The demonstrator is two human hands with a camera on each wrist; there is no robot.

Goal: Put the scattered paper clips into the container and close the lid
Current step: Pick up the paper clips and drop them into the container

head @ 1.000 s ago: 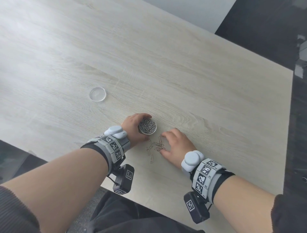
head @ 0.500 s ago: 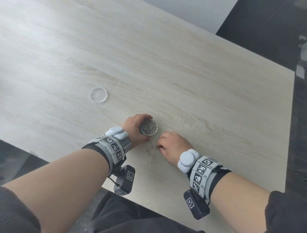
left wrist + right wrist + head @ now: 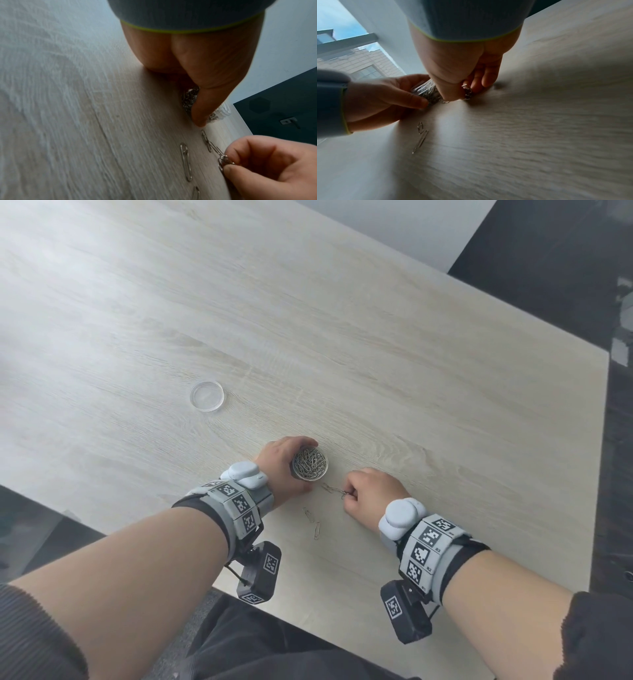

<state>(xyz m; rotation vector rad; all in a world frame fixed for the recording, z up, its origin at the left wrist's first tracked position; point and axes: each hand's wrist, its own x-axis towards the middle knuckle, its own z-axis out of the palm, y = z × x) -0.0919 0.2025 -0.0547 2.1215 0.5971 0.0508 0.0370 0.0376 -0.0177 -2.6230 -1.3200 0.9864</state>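
Note:
A small round clear container [image 3: 310, 463] full of silver paper clips stands near the table's front edge. My left hand [image 3: 279, 465] curls round its side and holds it steady; the thumb [image 3: 204, 108] lies across it in the left wrist view. Just right of it, my right hand [image 3: 368, 491] pinches a bunch of paper clips [image 3: 337, 491] between thumb and fingers, with some trailing on the wood [image 3: 208, 143]. Two loose clips [image 3: 313, 523] lie on the table in front of the container, also in the right wrist view [image 3: 421, 135]. The clear round lid [image 3: 207, 396] lies flat, far left of the container.
The pale wooden table [image 3: 376, 354] stretches away behind the hands. Its front edge runs just below my wrists and its right edge [image 3: 601, 474] meets a dark floor. My dark trousers [image 3: 274, 652] show below the table edge.
My right hand went from spread over the clips to a closed pinch on a bunch of them and drew slightly back. Fewer clips lie loose. The left hand and container stayed put.

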